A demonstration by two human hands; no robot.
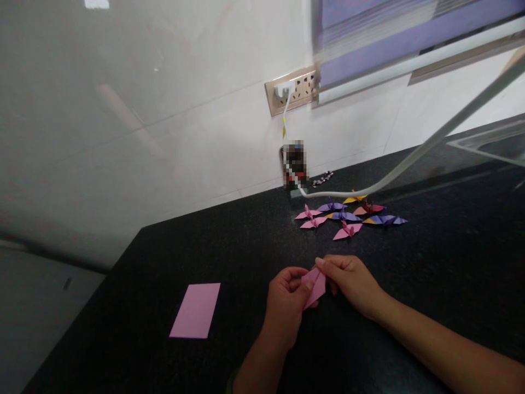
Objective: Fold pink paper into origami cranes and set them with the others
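A small piece of folded pink paper (316, 289) is held up between both hands over the dark counter. My left hand (286, 303) is closed on its left side, the thumb lying across the front and the other fingers partly hidden behind. At the upper right corner my right hand (348, 279) pinches the same paper between thumb and fingers. A crease runs down the paper from that top corner. Flat on the counter to the left lies a pink paper sheet (196, 311), apart from both hands.
Several folded paper cranes (348, 230) in pink, purple, red and yellow stand beyond my hands. A phone (294, 164) leans against the wall, its screen blurred. A white cable (394, 178) crosses the counter (164, 257). A beaded string (323, 179) lies near the wall, below a socket panel (292, 90).
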